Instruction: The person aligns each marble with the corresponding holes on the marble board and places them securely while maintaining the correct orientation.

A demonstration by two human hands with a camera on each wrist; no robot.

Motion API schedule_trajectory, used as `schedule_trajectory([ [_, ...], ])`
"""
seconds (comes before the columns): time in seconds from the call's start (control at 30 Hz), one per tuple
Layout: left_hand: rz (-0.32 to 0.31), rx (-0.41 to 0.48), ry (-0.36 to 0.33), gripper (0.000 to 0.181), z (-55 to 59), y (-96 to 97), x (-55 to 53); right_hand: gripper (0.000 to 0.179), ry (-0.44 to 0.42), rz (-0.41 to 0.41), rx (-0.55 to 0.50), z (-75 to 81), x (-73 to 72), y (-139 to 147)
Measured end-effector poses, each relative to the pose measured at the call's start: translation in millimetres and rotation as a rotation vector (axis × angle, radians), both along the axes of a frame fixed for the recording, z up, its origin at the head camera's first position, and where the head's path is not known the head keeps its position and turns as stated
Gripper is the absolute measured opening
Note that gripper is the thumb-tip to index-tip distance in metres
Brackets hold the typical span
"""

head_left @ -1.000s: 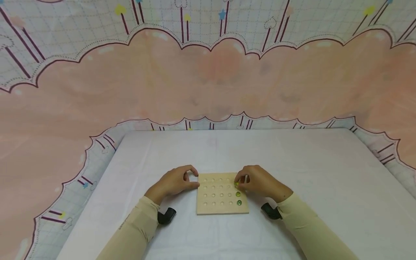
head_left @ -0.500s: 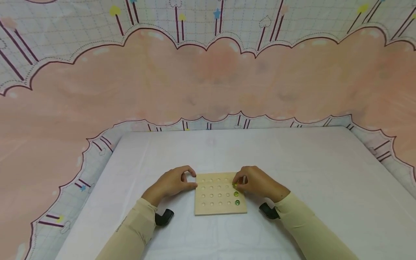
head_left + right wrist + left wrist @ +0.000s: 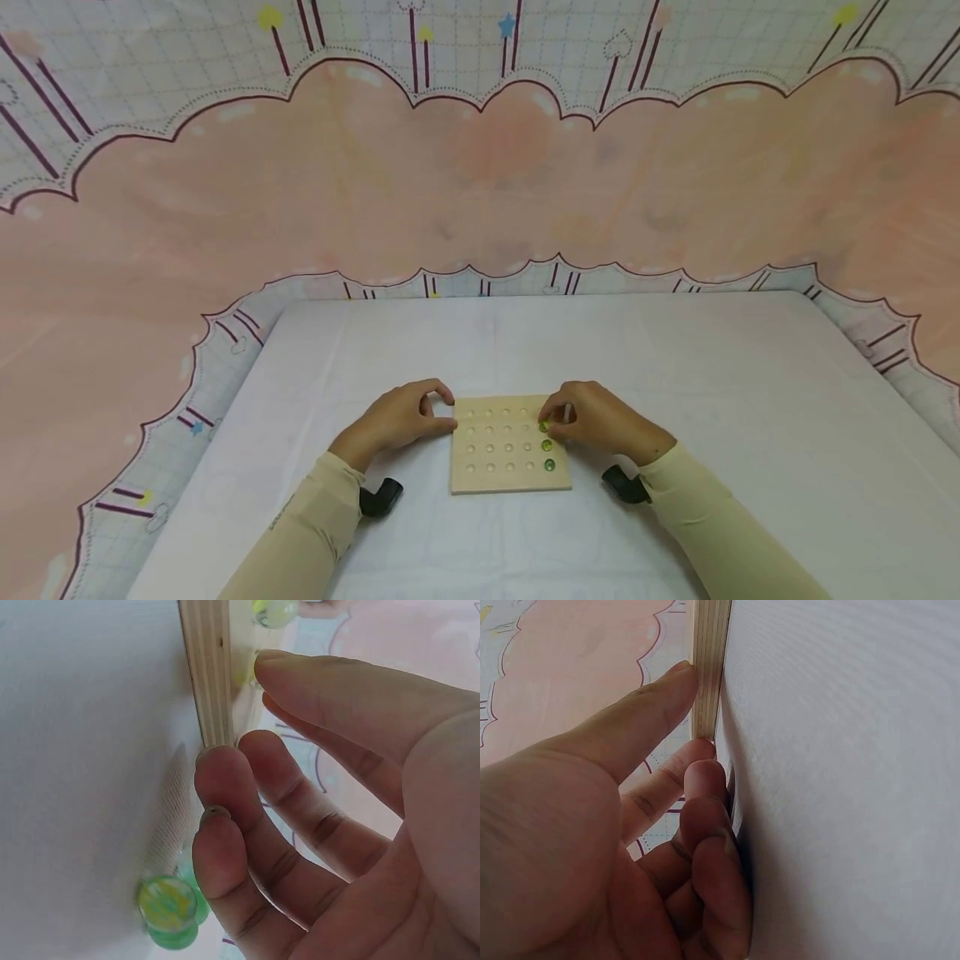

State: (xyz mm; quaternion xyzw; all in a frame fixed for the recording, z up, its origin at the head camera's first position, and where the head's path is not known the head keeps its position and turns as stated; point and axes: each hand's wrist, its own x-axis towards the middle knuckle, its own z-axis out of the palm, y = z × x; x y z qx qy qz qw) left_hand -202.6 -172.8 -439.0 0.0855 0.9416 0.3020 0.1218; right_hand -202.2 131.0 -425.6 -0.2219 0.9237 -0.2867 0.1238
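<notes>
Marble (image 3: 544,427), pinched by the right hand (image 3: 602,417), is at the wooden board (image 3: 499,438), well off the far edge of the desk (image 3: 712,375); seat it gently while the left hand (image 3: 399,421), thumb and forefinger apart, steadies the board.

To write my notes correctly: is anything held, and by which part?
The right hand seems to pinch a marble, exact contact hidden; the left hand touches the board at its left edge.

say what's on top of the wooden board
On the wooden board: two green marbles near its right edge, a third marble in the grip of the right hand, and bare hollows. The hand hides much of the far right corner; what's beneath can't be seen.
</notes>
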Motion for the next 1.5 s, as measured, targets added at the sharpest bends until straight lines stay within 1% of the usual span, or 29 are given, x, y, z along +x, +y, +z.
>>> schedule_trajectory([
  [0.1, 0.002, -0.002, -0.001, 0.031, -0.6, -0.1, -0.1, 0.014, 0.002, -0.011, -0.009, 1.4, -0.1, 3],
  [0.23, 0.003, 0.001, 0.001, 0.031, -0.9, -0.2, -0.1, 0.016, 0.028, -0.014, -0.032, 2.2, -0.9, 8],
  [0.43, -0.01, 0.007, 0.002, 0.031, -1.3, 0.1, -0.8, 0.015, 0.048, -0.038, -0.032, 2.9, -3.8, 18],
  [0.8, -0.005, 0.005, 0.001, 0.03, -0.6, -0.9, -0.8, 0.015, 0.079, -0.061, -0.048, 5.1, -9.9, 31],
  [1.1, -0.001, 0.001, -0.004, 0.031, -0.5, -1.6, -1.1, 0.015, 0.052, -0.116, -0.05, 5.7, -15.1, 38],
  [1.5, -0.023, 0.01, 0.002, 0.031, -0.3, -1.8, -1.5, 0.015, 0.057, -0.163, -0.02, 3.8, -19.5, 44],
])
